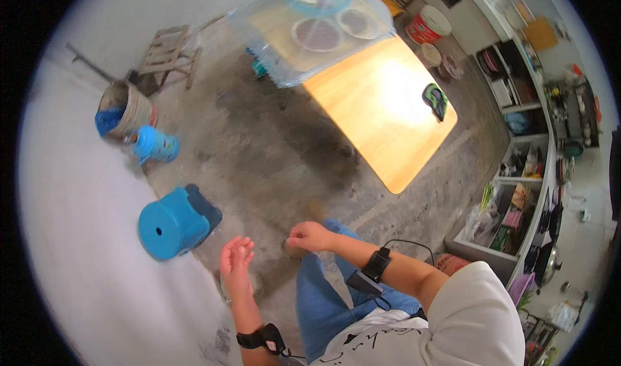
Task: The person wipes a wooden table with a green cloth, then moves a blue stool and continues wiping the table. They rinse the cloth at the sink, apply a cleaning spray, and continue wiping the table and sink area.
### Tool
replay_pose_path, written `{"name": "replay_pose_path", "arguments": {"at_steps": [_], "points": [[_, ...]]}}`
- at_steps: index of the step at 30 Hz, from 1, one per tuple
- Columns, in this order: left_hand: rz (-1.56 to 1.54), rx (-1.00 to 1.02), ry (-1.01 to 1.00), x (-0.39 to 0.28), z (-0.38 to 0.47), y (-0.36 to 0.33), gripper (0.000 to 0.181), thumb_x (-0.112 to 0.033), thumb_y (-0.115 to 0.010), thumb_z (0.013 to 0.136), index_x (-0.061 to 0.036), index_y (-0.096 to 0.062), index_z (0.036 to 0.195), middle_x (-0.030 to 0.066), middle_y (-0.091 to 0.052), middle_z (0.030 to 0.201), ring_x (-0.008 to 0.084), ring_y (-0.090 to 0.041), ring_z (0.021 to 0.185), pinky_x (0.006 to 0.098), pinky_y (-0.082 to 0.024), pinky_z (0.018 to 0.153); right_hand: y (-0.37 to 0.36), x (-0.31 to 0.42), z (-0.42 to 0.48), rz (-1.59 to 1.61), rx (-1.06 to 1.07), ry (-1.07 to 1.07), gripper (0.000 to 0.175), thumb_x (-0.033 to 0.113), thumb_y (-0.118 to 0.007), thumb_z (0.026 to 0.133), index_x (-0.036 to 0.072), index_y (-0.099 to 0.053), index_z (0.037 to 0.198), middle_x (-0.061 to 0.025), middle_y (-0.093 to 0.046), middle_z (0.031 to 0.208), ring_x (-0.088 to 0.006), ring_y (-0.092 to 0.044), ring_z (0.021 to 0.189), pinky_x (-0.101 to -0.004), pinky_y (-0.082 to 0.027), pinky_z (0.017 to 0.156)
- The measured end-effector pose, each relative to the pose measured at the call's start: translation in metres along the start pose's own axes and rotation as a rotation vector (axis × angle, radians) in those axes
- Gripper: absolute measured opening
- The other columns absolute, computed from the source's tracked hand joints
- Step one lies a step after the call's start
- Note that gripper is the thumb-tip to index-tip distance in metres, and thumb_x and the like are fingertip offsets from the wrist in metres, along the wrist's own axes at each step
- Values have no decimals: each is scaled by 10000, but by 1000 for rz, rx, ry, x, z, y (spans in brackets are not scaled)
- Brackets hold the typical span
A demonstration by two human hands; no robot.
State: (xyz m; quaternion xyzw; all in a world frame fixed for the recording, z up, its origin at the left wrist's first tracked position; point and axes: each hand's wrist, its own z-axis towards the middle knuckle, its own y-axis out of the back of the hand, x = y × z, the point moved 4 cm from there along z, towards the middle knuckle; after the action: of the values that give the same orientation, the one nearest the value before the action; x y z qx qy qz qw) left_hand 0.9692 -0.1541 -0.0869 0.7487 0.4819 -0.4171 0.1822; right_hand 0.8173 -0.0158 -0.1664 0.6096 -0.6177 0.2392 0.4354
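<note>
My left hand point(237, 261) is raised at the lower middle with its fingers loosely curled and apart, and it holds nothing. To its right, my right hand point(310, 236) hangs above my jeans with fingers bent; whether anything is between them cannot be told. A black strap with a small device sits on each forearm. The blue plastic stool point(170, 225) stands on the floor left of my left hand, not touched. Ahead is a wooden table point(368, 118), with a black and green item point(435, 101) near its right corner and a mesh food cover point(286, 70) over dishes.
A blue thermos flask point(155, 145) and a worn bucket point(128, 108) stand by the left wall. Behind them is a small wooden folding chair point(167, 50). Kitchen shelves point(521, 191) with vegetables and boxes line the right side. A red and white bucket point(429, 24) stands beyond the table.
</note>
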Motion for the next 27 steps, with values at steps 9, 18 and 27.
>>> {"name": "replay_pose_path", "arguments": {"at_steps": [9, 18, 27], "points": [[182, 417, 67, 80, 31, -277, 251, -96, -531, 854, -43, -515, 1099, 61, -567, 1064, 139, -551, 963, 252, -449, 774, 294, -216, -109, -321, -969, -168, 409, 208, -661, 715, 73, -536, 1080, -168, -535, 1088, -334, -480, 1061, -398, -375, 916], [380, 225, 96, 195, 87, -460, 522, -43, -566, 795, -66, -356, 1273, 102, -374, 1300, 217, -349, 1221, 338, -330, 946, 597, -385, -83, -568, -1280, -344, 640, 378, -672, 683, 193, -444, 1252, -227, -266, 1349, -405, -267, 1224, -483, -253, 1000], [747, -70, 86, 257, 138, -453, 685, -54, -595, 746, -67, -270, 1348, 141, -134, 1441, 276, -226, 1298, 387, -309, 970, 670, -405, -11, -636, -1281, -607, 681, 563, -558, 716, 247, -397, 1298, -188, -196, 1404, -397, -133, 1301, -603, -108, 997]]}}
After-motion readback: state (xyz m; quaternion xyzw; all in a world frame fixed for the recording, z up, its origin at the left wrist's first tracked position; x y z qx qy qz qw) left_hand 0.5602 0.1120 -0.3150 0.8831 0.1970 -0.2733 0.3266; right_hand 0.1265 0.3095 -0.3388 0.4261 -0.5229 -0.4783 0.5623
